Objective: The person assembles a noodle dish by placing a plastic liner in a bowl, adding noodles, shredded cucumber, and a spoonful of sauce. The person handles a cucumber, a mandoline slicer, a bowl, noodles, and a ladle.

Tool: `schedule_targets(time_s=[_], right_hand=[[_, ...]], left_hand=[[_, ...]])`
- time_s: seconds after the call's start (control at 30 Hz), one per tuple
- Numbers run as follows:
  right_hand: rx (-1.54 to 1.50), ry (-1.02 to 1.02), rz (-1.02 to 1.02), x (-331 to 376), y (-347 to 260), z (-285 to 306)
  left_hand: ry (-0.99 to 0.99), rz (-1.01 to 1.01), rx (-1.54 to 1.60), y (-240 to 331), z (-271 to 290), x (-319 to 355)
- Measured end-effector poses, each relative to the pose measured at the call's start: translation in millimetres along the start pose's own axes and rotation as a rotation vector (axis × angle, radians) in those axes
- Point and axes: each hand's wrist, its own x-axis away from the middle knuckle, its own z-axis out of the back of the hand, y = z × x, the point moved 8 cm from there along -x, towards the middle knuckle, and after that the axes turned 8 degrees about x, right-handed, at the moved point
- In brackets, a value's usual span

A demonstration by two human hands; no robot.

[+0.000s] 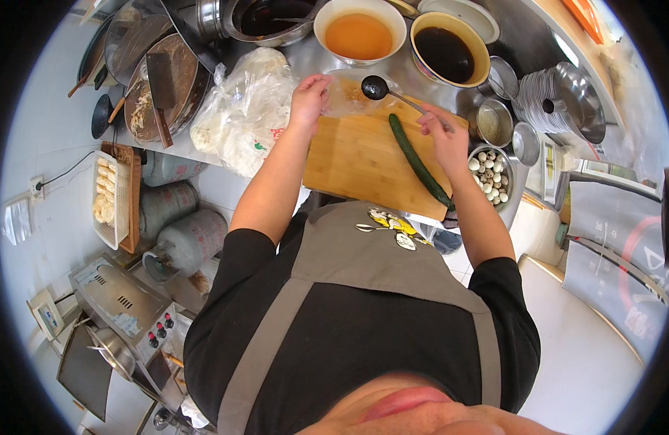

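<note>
Now | L hand (310, 103) pinching clr plastic (343, 106) edge | R hand (439, 129) gripping ladle (376, 88) hdl | cuke (415, 159) on brd (349, 156)

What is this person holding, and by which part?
The right hand holds the ladle by its handle. The left hand is at the left edge of the clear plastic; a firm grip there can't be told.

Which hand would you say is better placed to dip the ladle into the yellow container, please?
Probably the right hand: it holds the ladle, and sits nearer the yellow container than the left hand.
</note>
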Motion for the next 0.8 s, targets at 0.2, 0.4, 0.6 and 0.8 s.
schedule_targets(time_s=[0.2, 0.4, 0.6, 0.8], right_hand=[[-0.476, 0.06, -0.121, -55.4, -6.8, 11.5], [0.259, 0.067, 0.332, -120.5, -18.1, -44.3], [-0.098, -0.002, -0.091, -142.2, 40.5, -76.9], [-0.316, 0.137, -0.248, -148.1, 42.8, -57.8]], left_hand=[[-0.031, 0.007, 0.022, -1.6, -2.1, -0.6], [-0.017, 0.034, -0.002, 4.1, -4.0, 2.1], [-0.006, 0.059, 0.004, 8.0, -3.8, 6.7], [-0.033, -0.015, -0.054, 10.5, -2.5, 4.5]])
